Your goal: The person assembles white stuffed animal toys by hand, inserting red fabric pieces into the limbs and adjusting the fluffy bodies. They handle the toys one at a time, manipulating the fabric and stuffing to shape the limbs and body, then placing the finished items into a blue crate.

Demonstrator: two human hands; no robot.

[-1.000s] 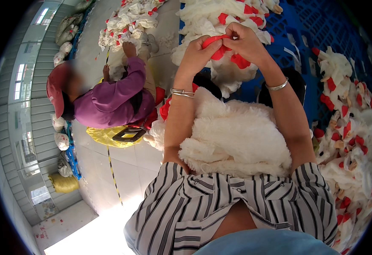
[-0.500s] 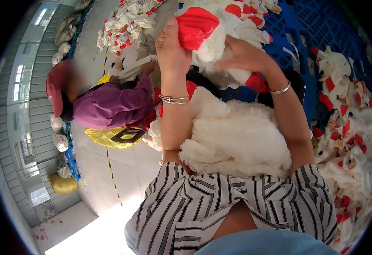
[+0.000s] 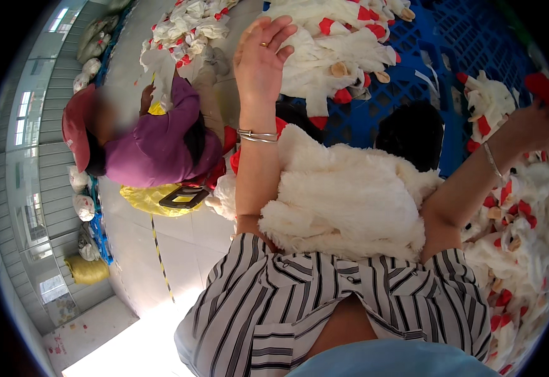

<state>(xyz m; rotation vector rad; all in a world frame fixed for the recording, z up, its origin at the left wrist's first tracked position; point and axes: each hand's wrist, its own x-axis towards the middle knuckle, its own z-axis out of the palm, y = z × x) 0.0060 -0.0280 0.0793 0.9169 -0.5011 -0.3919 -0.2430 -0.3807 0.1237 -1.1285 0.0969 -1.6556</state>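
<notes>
At the right edge, the right hand [image 3: 540, 127] is meeting a red cloth piece [image 3: 541, 89]; I cannot tell whether its fingers are gripping. At upper centre, the left hand [image 3: 262, 69] is hovering empty, fingers loosely apart. Moving gently seems best: a fluffy white bundle [image 3: 349, 195] is filling the lap, soft toys [image 3: 525, 257] are crowding lower right, and a person in purple [image 3: 155, 147] is sitting at left.

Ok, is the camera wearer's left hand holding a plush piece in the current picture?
No, the left hand is open, with nothing in its grasp.

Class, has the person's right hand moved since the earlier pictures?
Yes: the right hand moved rightward across the blue pallet, toward the right-hand pile.
</notes>
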